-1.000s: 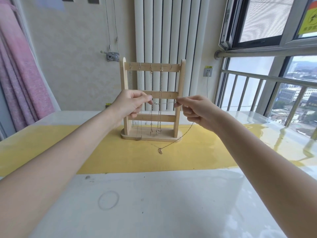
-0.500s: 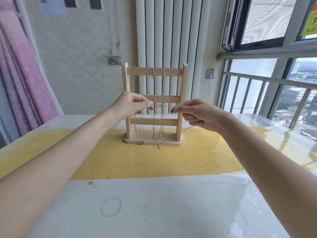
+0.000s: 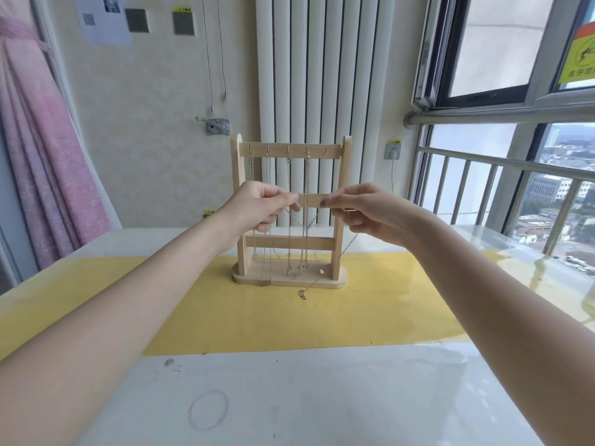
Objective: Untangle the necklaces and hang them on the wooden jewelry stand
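Note:
A wooden jewelry stand (image 3: 291,281) stands upright on a yellow mat (image 3: 257,313). Several thin chains (image 3: 288,204) hang from hooks on its top bar down to its base. In front of the middle bar, my left hand (image 3: 260,207) and my right hand (image 3: 357,209) each pinch one end of a thin necklace (image 3: 306,224). Its short stretch between the hands sags in a shallow V. The rest of it trails from my right hand down to the mat, where its pendant (image 3: 302,294) lies just in front of the stand's base.
The mat lies across a glossy white table (image 3: 289,397). A white radiator (image 3: 322,75) and a wall socket (image 3: 392,151) are behind the stand. A pink curtain (image 3: 42,156) hangs at the left, a window with railing (image 3: 502,175) at the right.
Both hands rose slightly against the stand, from just below its middle bar to level with it. The necklace stretch between them went from taut to sagging, and its pendant stayed on the mat.

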Demonstrator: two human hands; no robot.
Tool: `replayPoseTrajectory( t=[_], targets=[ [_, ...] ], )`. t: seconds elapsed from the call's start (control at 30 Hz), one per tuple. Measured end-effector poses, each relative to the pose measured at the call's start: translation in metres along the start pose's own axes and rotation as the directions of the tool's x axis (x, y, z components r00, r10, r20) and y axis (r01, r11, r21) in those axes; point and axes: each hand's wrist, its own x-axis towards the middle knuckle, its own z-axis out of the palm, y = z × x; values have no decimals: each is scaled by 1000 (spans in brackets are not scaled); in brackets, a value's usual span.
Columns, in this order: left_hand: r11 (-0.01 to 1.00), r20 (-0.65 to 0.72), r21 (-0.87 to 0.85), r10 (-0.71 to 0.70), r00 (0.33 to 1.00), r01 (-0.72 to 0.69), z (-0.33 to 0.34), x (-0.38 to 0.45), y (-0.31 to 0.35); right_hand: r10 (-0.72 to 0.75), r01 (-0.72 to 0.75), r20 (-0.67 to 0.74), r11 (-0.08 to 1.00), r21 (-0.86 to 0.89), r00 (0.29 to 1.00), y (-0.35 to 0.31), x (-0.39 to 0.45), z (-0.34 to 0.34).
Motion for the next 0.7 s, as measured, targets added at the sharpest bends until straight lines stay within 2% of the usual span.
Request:
replayPoseTrajectory(
  t=[0.07,0.13,0.2,0.27,0.4,0.5,0.6,0.7],
  targets=[
    [997,-46,-73,-8,999,5,2,10,4,-54,56,-109,998,15,993,-12,8,-3],
    [997,-116,-76,-10,993,1,2,20,6,-116,114,-246,993,-21,962,-26,17,-7],
    [998,-157,-60,9,988,-18,3,31,7,-212,182,-369,977,-114,905,-39,30,-11],
    [998,-173,-56,20,985,-31,6,41,8,-324,215,-442,936,-280,837,-50,47,-13],
    [997,-222,-72,4,975,-21,16,66,12,-489,176,-453,800,-573,746,-63,78,-19],
    [998,-237,-61,-5,971,-10,25,81,12,-550,85,-464,704,-706,694,-64,92,-23],
    [999,-211,8,53,976,-53,33,88,10,-562,7,-458,637,-771,688,-58,99,-26],
    [994,-210,83,93,973,-77,37,89,5,-587,3,-407,573,-820,700,-46,96,-27]
  ],
)
